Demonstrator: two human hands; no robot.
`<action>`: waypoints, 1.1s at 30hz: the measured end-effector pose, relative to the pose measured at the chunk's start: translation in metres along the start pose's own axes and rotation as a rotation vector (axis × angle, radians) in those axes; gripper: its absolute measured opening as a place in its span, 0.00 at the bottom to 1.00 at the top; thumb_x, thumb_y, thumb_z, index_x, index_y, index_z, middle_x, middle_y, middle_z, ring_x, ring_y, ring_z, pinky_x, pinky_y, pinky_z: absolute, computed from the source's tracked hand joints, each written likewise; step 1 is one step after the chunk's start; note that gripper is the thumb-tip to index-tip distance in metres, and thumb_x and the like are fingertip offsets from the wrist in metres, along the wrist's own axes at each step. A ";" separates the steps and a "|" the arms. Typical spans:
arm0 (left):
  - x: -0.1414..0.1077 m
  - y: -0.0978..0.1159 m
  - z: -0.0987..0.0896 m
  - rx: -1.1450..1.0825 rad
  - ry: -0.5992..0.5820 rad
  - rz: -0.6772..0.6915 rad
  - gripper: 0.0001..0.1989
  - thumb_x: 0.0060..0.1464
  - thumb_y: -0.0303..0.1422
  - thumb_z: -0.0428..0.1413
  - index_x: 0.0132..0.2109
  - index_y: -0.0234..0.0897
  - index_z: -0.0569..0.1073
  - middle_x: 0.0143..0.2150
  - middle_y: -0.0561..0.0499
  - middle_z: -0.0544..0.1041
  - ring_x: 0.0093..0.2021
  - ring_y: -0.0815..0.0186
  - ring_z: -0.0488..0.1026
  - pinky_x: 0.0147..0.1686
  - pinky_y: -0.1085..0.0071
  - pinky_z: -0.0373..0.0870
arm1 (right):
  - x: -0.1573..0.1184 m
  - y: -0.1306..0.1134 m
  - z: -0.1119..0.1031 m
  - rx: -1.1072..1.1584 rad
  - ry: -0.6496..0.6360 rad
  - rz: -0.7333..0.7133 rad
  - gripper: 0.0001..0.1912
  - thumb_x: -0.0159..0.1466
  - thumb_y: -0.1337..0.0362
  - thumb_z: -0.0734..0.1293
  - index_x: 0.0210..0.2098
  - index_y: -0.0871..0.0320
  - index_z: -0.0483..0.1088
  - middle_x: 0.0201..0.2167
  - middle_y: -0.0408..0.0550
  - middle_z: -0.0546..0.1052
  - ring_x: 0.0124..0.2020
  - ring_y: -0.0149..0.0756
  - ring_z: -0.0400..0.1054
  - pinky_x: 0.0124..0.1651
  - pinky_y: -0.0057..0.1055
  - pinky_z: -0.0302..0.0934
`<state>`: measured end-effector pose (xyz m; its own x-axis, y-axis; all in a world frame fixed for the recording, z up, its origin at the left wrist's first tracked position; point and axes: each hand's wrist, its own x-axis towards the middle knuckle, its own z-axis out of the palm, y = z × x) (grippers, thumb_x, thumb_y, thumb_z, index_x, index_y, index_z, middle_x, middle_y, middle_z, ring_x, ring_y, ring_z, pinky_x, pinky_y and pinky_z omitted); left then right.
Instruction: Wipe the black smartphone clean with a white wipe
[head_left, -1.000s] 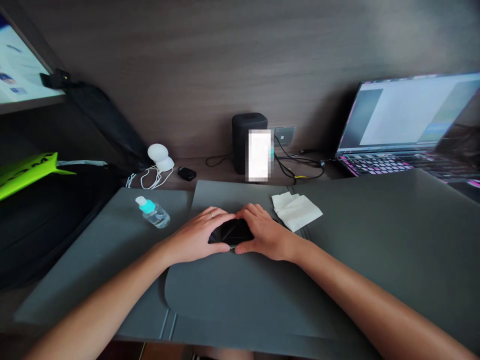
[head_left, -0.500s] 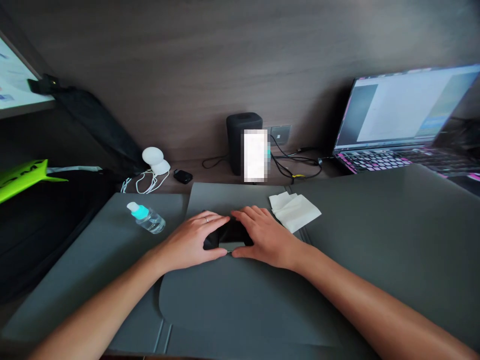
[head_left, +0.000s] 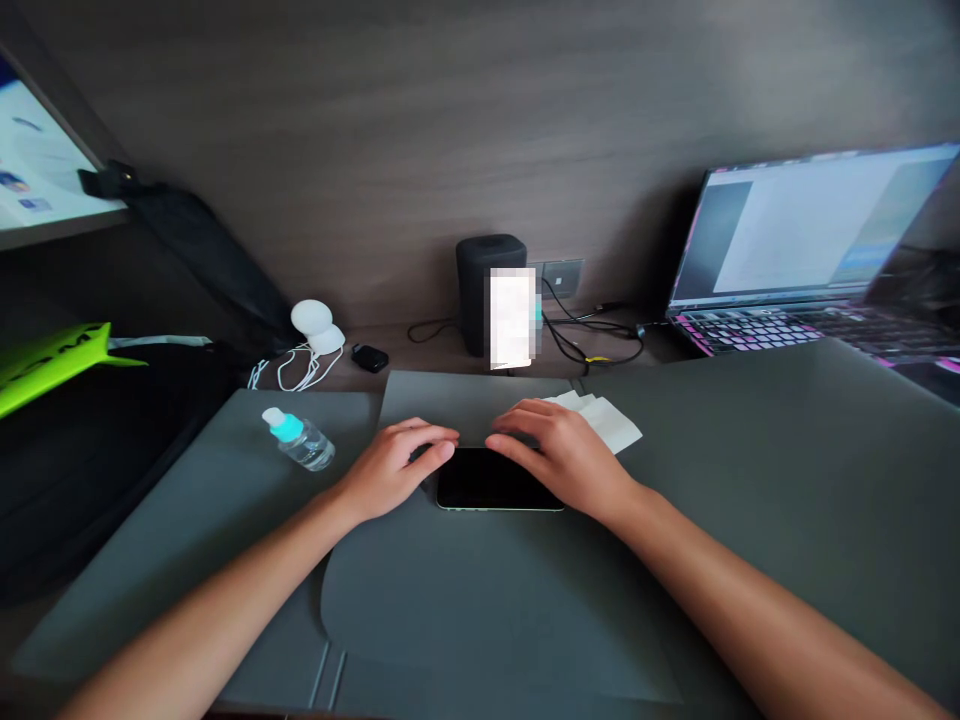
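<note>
"So, where is the black-screened, rectangular phone [head_left: 499, 485] with the pale rim?"

"Flat on the smooth dark-grey mat [head_left: 450, 590] that covers the bench [head_left: 420, 340], between and partly beneath the two hands."

"And the left hand [head_left: 397, 465]?"

"By its left end, back up, fingers bent, with the thumb and forefinger tips close together near the upper left corner. Something dark shows under the palm. I can't tell whether the hand grasps anything."

"What about the right hand [head_left: 559, 455]?"

"It arches over the right end, thumb pointing inward above the far edge and fingers curled. Whether it grips or merely touches something there, I can't tell either."

"Anything near them?"

"Yes, a white folded tissue [head_left: 619, 425], partly hidden behind the right hand. Well to the left, a clear plastic bottle [head_left: 309, 447] with a turquoise collar and white cap lies on its side on the mat."

"And farther back?"

"A white rounded device [head_left: 313, 320] with white cords, a small black glossy object [head_left: 370, 357] beside it, a dark box-shaped speaker [head_left: 474, 300] partly covered by a pixelated white patch, black cables [head_left: 600, 355], and an open laptop [head_left: 810, 240] at the right."
</note>
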<state>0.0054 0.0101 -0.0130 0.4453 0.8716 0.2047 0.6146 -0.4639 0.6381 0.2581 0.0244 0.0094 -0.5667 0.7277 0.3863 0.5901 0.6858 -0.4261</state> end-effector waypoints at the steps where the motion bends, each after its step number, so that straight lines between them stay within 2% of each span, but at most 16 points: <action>1: 0.001 0.000 0.001 -0.017 0.020 -0.016 0.18 0.68 0.42 0.47 0.51 0.39 0.77 0.48 0.48 0.80 0.49 0.60 0.77 0.51 0.62 0.71 | 0.000 0.001 -0.001 0.012 0.025 0.013 0.15 0.71 0.55 0.62 0.41 0.59 0.75 0.36 0.50 0.77 0.39 0.39 0.72 0.43 0.34 0.63; 6: 0.003 -0.001 0.005 -0.093 0.081 -0.095 0.22 0.71 0.42 0.40 0.53 0.39 0.75 0.47 0.49 0.82 0.52 0.59 0.75 0.56 0.59 0.66 | 0.001 0.011 0.002 0.048 0.121 0.045 0.12 0.71 0.61 0.61 0.41 0.58 0.75 0.38 0.50 0.77 0.41 0.40 0.72 0.46 0.36 0.64; 12: -0.001 -0.006 0.005 -0.080 0.114 -0.150 0.21 0.68 0.43 0.46 0.62 0.40 0.66 0.58 0.46 0.74 0.57 0.58 0.71 0.57 0.58 0.67 | 0.001 0.030 0.000 -0.066 0.163 0.140 0.13 0.70 0.62 0.62 0.49 0.58 0.73 0.46 0.52 0.76 0.47 0.44 0.70 0.51 0.40 0.64; 17: -0.006 -0.008 0.003 0.028 0.136 -0.124 0.24 0.65 0.43 0.50 0.65 0.42 0.62 0.64 0.45 0.67 0.59 0.56 0.68 0.57 0.57 0.66 | -0.002 0.045 -0.015 -0.323 0.060 0.333 0.15 0.65 0.60 0.66 0.47 0.60 0.73 0.44 0.56 0.74 0.49 0.50 0.67 0.54 0.44 0.62; 21: -0.008 -0.002 -0.001 0.098 0.111 -0.044 0.19 0.66 0.39 0.51 0.61 0.44 0.66 0.59 0.48 0.71 0.57 0.57 0.69 0.57 0.58 0.66 | -0.006 0.051 -0.024 -0.443 -0.117 0.502 0.17 0.61 0.56 0.69 0.44 0.61 0.73 0.45 0.59 0.73 0.50 0.55 0.66 0.50 0.44 0.62; 24: -0.009 0.001 -0.003 0.098 0.064 -0.009 0.15 0.65 0.37 0.52 0.57 0.44 0.70 0.52 0.49 0.75 0.53 0.59 0.71 0.54 0.60 0.68 | -0.007 0.055 -0.027 -0.418 -0.224 0.540 0.12 0.62 0.58 0.67 0.42 0.59 0.73 0.43 0.56 0.74 0.46 0.50 0.69 0.46 0.39 0.62; 28: -0.010 0.004 -0.005 0.108 0.018 0.000 0.12 0.65 0.36 0.53 0.54 0.43 0.72 0.50 0.50 0.75 0.52 0.59 0.71 0.52 0.61 0.69 | -0.008 0.058 -0.029 -0.340 -0.276 0.532 0.07 0.63 0.65 0.63 0.37 0.58 0.73 0.37 0.51 0.76 0.36 0.40 0.70 0.37 0.32 0.59; 31: -0.009 0.006 -0.007 0.114 -0.004 -0.012 0.12 0.64 0.36 0.53 0.53 0.44 0.72 0.49 0.50 0.75 0.50 0.60 0.71 0.51 0.61 0.69 | -0.009 0.057 -0.034 -0.309 -0.239 0.498 0.07 0.63 0.67 0.62 0.34 0.57 0.72 0.35 0.48 0.77 0.34 0.38 0.70 0.36 0.30 0.57; 33: -0.009 0.006 -0.007 0.111 -0.010 -0.026 0.12 0.64 0.37 0.53 0.53 0.44 0.72 0.47 0.50 0.74 0.48 0.60 0.72 0.49 0.62 0.69 | -0.008 0.052 -0.039 -0.281 -0.142 0.450 0.07 0.64 0.66 0.62 0.34 0.57 0.73 0.34 0.48 0.78 0.34 0.37 0.70 0.37 0.30 0.57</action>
<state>0.0003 0.0001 -0.0057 0.4344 0.8823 0.1813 0.6943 -0.4562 0.5566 0.3155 0.0546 0.0158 -0.2840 0.9542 0.0937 0.9118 0.2991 -0.2812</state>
